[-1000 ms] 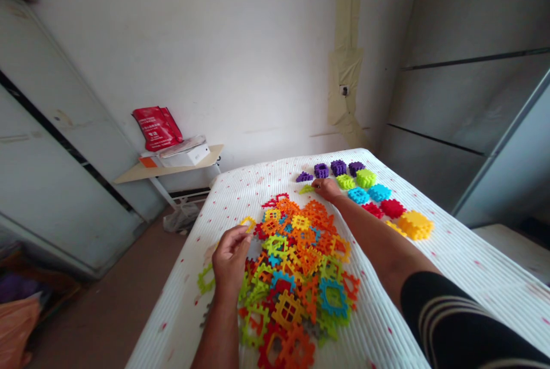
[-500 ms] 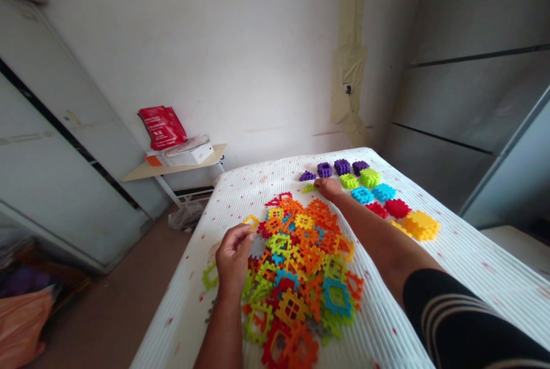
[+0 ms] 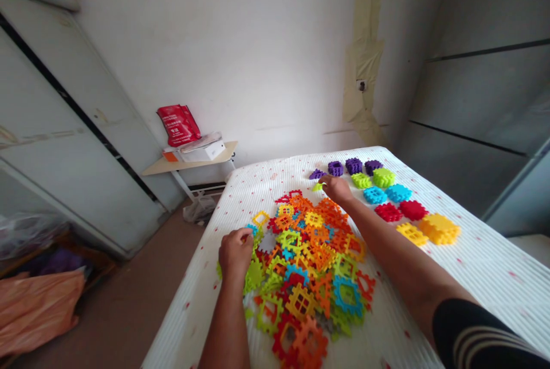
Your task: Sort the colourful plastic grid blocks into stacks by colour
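My right hand reaches past the far side of the pile. Its fingers are closed at a small lime-green building piece, just in front of a purple triangular piece. At the left edge of the mixed pile of interlocking plastic pieces, my left hand has its fingers curled together; what they hold, if anything, is hidden. A yellow square frame and a blue piece lie just beyond these fingers.
Sorted stacks stand along the right of the bed: purple, lime green, blue, red and yellow. A small table with a red bag stands by the wall.
The view has shifted, so everything appears farther right. My left hand has drawn back from the yellow square frame, which now lies apart from it. My right hand remains by the green piece.
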Motion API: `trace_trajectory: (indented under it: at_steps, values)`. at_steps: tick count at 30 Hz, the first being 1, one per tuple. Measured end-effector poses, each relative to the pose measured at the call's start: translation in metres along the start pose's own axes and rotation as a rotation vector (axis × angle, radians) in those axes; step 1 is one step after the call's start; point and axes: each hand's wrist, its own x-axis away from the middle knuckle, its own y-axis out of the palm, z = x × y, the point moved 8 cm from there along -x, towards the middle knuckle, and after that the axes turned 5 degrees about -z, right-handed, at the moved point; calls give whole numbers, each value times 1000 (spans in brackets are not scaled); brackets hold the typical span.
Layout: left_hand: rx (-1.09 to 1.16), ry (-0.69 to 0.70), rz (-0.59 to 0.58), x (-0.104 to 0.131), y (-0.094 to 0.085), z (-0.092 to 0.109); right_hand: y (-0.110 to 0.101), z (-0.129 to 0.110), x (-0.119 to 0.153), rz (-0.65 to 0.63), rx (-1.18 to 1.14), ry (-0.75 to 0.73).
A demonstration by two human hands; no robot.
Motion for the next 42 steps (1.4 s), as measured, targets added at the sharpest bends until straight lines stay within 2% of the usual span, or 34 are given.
trace_trajectory:
  at_steps: [3, 8, 12, 15, 19, 21, 24, 27, 29, 36, 40, 42]
  values:
    - [14, 91, -51, 3, 6, 18, -5, -17, 13, -8, -53, -47]
    - [84, 350, -193, 19, 20, 71, -13, -33, 27, -17, -103, -144]
    - [-56, 485, -339, 35, 41, 98, -15, -35, 31, 0, -126, -179]
    - [-153, 473, -370, 37, 51, 97, -14, -38, 34, -17, -122, -196]
    - [-124, 404, -321, 32, 51, 88, -13, -49, 39, -53, -116, -232]
    - [-54, 391, -256, 29, 45, 87, -13, -57, 41, -67, -135, -267]
    - [23, 364, -91, 27, 29, 84, -11, -72, 45, -102, -229, -332]
    - [12, 338, 55, 27, 14, 80, -12, -90, 52, -138, -415, -413]
    - [-5, 341, 110, 27, 9, 79, -16, -103, 57, -154, -547, -439]
    - [-5, 359, 135, 27, 7, 82, -23, -138, 75, -221, -838, -454]
    - [12, 376, 151, 30, 5, 85, -14, -136, 74, -203, -854, -324]
    - [18, 387, 156, 31, 4, 88, -6, -137, 74, -237, -905, -281]
